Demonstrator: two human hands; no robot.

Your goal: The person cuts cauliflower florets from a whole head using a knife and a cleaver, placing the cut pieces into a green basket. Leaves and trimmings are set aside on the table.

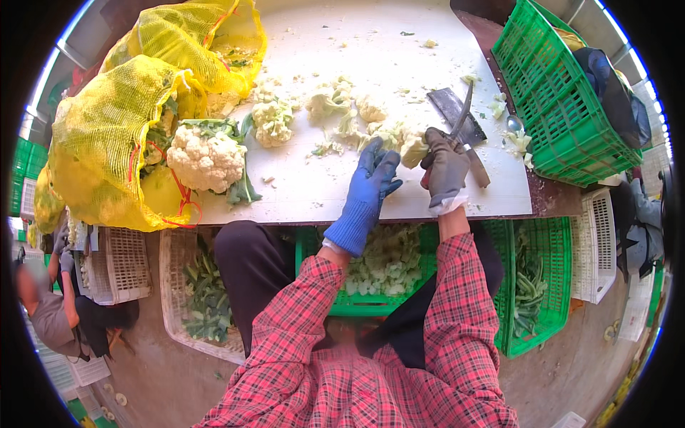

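Observation:
My left hand (373,174), in a blue knit glove, reaches over the white tabletop (299,198) with its fingertips at some cauliflower pieces (389,134). My right hand (446,166), in a grey-brown glove, is closed around the handle of a knife with a curved blade (464,111), which points away from me. A cauliflower floret (413,150) lies against the right fingers; whether they grip it too is hidden. A cleaver (455,113) with a wooden handle rests beneath and beside the right hand. A whole cauliflower head (206,159) with leaves sits at the left, more florets (329,101) farther back.
Yellow mesh bags (107,139) of cauliflower fill the table's left side. A green crate (567,101) and a spoon (515,124) are at the right. Below the edge are a green crate of florets (369,309) and crates of leaves (171,299). Another person (59,326) sits at the far left.

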